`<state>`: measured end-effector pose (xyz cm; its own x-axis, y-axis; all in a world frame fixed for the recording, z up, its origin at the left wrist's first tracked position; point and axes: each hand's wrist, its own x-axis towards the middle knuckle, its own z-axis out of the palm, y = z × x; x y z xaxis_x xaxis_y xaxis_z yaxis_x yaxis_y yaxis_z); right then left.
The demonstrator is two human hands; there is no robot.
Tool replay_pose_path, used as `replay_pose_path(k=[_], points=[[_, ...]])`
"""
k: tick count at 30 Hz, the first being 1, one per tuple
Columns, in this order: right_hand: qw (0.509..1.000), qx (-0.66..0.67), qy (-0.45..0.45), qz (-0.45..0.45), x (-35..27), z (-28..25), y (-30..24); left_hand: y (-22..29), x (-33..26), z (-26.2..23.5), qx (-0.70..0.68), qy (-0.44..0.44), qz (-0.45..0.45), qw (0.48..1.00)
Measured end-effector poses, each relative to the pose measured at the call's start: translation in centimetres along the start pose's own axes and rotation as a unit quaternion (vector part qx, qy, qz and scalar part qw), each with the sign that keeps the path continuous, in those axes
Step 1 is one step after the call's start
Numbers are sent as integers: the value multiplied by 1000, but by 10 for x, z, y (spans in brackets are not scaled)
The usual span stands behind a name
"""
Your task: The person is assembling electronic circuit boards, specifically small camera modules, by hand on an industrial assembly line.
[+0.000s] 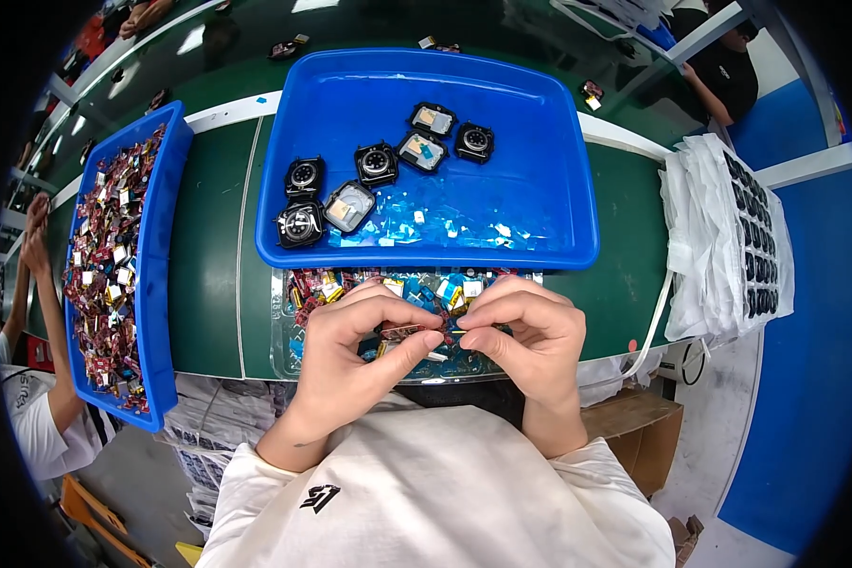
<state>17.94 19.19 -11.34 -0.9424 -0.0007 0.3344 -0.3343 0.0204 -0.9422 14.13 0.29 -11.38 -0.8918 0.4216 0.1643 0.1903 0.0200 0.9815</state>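
My left hand (350, 346) pinches a small red circuit board (399, 330) between thumb and forefinger. Close beside it, the thumb and forefinger of my right hand (535, 327) are pressed together at a thin yellowish piece (458, 331), too small to make out. Both hands are held above a clear plastic tray (278, 331) heaped with red circuit boards, small battery cells and blue film bits, partly hidden by my fingers. Just beyond stands a large blue tub (426, 258) with several black watch cases (376, 163), some showing round sensor backs and others open interiors, plus blue film scraps (454, 225).
A long blue bin (166, 275) full of circuit boards stands at the left. White bagged trays of black parts (729, 237) are stacked at the right table edge. A dark green conveyor (369, 33) carrying scattered parts runs behind. A co-worker's arm (43, 275) shows far left.
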Motion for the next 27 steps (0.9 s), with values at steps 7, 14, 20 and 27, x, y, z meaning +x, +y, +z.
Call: replay_pose_path(k=[7, 14, 20, 27], points=[[999, 10, 39, -25, -3, 3, 1, 3, 2, 1, 57, -4, 69, 996], [997, -22, 53, -55, -5, 5, -2, 8, 2, 3, 122, 33, 155, 980], [998, 13, 30, -58, -6, 8, -3, 4, 2, 0, 126, 17, 201, 971], [980, 184, -38, 63, -9, 5, -7, 1, 3, -3, -13, -73, 137, 988]])
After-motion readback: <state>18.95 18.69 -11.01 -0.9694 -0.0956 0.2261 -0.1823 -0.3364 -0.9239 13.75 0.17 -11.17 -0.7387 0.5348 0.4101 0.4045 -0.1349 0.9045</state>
